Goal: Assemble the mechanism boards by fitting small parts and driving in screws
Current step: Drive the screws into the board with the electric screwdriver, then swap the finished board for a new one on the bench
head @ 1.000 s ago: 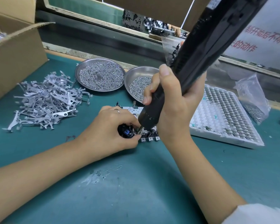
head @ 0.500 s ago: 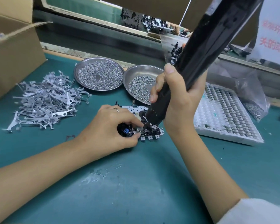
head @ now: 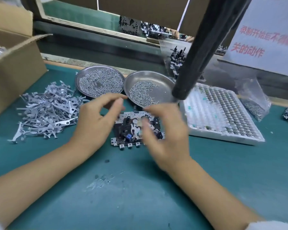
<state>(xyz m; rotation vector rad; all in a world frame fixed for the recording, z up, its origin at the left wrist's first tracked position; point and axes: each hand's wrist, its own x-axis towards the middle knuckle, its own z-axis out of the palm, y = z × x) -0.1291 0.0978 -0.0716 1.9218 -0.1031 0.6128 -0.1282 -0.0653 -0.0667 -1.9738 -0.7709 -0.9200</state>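
Your right hand (head: 169,135) has let go of the black electric screwdriver (head: 199,52), which now hangs free; both hands, left hand (head: 96,120) included, hover loose-fingered, empty, over the metal mechanism board (head: 131,130) mid-desk.

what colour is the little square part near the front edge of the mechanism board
Blue. The small square part sits on the mechanism board, near its front edge, between the two hands; the head view shows it.

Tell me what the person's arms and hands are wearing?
Both forearms are bare. A white sleeve cuff shows at the bottom right corner, on the right arm. The left hand and the blurred right hand wear no gloves.
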